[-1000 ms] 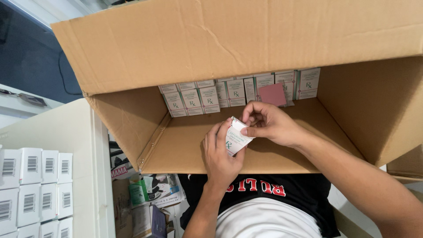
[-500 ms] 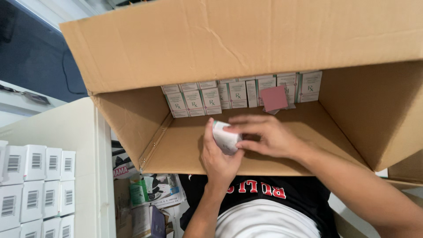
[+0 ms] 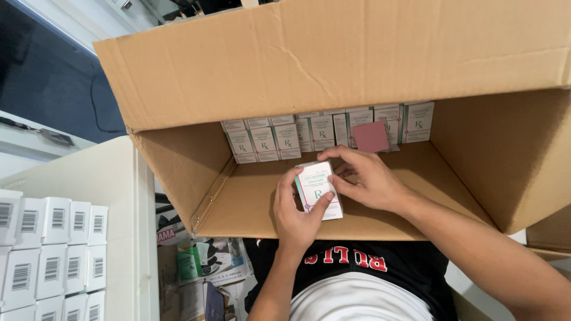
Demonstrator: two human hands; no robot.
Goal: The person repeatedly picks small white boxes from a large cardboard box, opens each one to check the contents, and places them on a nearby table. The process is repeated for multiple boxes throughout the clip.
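Turned face-up since before, the small white carton [image 3: 319, 190] sits gripped between left hand [image 3: 295, 215] and right hand [image 3: 364, 180].

Both hands, left hand [image 3: 295, 217] and right hand [image 3: 367, 181], grip a small white carton [image 3: 319, 190] inside the cardboard box [image 3: 333, 65]; matching cartons [image 3: 321, 132] line its far wall. White packs [image 3: 53, 249] sit near left.

cardboard carton [image 3: 333, 71]: 1 | small white-green boxes in row at carton's back [image 3: 324, 132]: about 10 | pink card [image 3: 371, 136]: 1 | white-green box in hands [image 3: 320, 190]: 1 | hands: 2
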